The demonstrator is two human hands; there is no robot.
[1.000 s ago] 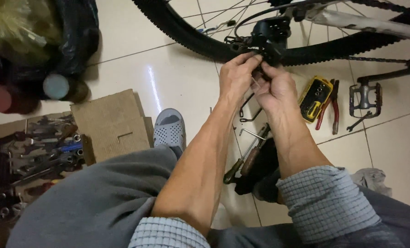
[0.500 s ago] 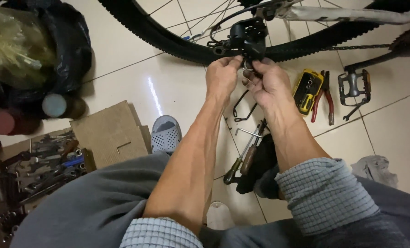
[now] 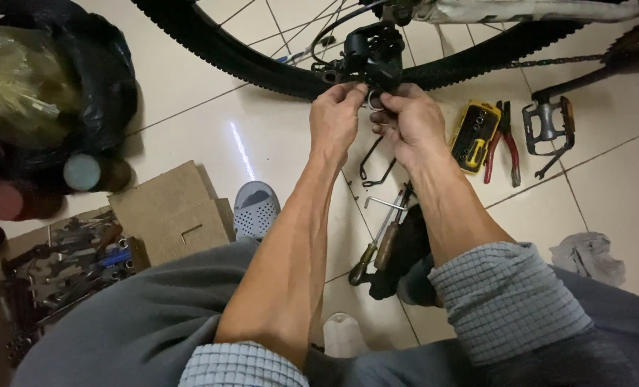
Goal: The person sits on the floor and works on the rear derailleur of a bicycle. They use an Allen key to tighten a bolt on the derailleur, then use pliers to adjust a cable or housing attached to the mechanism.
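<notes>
Derailleur (image 3: 375,51) hangs against the tyre (image 3: 262,61), directly above both hands, long axis roughly vertical. Left hand (image 3: 336,118) and right hand (image 3: 405,122) equally near, fingertips pinched on a small part at its lower end. Pliers (image 3: 504,140) lie right.

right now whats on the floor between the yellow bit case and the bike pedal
In the head view, red-handled pliers lie on the tiles between the yellow bit case and the bike pedal, right beside the case.
</notes>
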